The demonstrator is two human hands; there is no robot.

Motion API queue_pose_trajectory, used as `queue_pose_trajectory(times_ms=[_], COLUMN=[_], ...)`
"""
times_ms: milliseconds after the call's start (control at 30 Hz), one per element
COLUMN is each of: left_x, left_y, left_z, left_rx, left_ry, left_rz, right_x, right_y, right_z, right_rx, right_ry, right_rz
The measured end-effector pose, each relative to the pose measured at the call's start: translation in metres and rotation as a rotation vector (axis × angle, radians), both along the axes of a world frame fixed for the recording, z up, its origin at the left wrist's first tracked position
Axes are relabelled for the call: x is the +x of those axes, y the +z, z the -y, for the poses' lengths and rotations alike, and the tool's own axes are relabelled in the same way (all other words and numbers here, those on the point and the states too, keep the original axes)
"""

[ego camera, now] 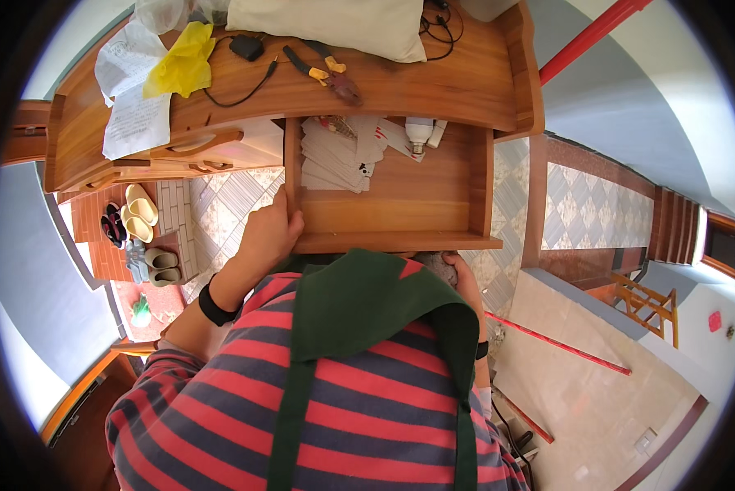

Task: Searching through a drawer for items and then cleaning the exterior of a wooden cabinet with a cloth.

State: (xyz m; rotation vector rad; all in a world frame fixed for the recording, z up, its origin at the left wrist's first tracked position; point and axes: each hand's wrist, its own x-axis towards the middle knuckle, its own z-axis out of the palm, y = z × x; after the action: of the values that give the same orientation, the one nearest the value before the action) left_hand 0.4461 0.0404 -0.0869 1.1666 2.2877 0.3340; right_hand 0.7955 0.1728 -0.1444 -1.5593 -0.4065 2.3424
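A wooden drawer [398, 240] is pulled out of the cabinet in front of my body. My left hand [270, 226] grips the left side of the drawer near its front corner. Inside lie a spread of playing cards [337, 156], a white light bulb [419, 134] and a small white item beside it. My right hand [462, 276] is below the drawer's front, partly hidden by my green apron [367, 307], with its fingers around a grey cloth-like thing [440, 268].
The wooden cabinet top [429, 86] holds pliers [327, 73], a black adapter [246, 47] with a cable, a yellow plastic bag [186, 60], papers [137, 123] and a cream cushion [337, 24]. Several slippers [139, 205] stand on the floor at left. Red poles [558, 342] are at right.
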Motion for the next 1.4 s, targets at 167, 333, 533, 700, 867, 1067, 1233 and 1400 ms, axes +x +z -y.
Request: queue_pose_trajectory(times_ms=[167,333,533,700,867,1067,1233,1400], left_x=[0.003,0.009,0.011,0.009,-0.002,-0.027,-0.012,-0.013], left_y=[-0.002,0.005,0.005,0.008,0.006,0.023,0.025,0.005], left_z=[0.009,0.014,0.017,0.015,0.015,-0.024,-0.081,-0.110], left_rx=[0.035,-0.054,0.002,-0.017,-0.039,0.138,0.211,0.172], left_ry=[-0.058,-0.047,-0.102,-0.082,-0.073,-0.186,-0.397,-0.459], left_rz=[0.037,0.089,0.121,0.122,0.073,-0.277,-0.424,-0.570], right_x=[0.011,0.010,0.011,0.005,0.009,-0.005,-0.002,-0.001], right_y=[-0.006,0.007,0.008,0.007,0.000,0.017,0.024,0.018], right_z=[0.010,0.019,0.028,0.025,0.017,0.013,0.019,0.018], right_rx=[-0.025,0.023,0.020,0.016,0.005,0.047,0.368,0.326], right_ry=[0.001,-0.018,-0.140,-0.126,-0.050,0.002,0.143,0.138], right_rz=[0.045,0.167,0.151,0.147,0.107,0.151,0.048,0.009])
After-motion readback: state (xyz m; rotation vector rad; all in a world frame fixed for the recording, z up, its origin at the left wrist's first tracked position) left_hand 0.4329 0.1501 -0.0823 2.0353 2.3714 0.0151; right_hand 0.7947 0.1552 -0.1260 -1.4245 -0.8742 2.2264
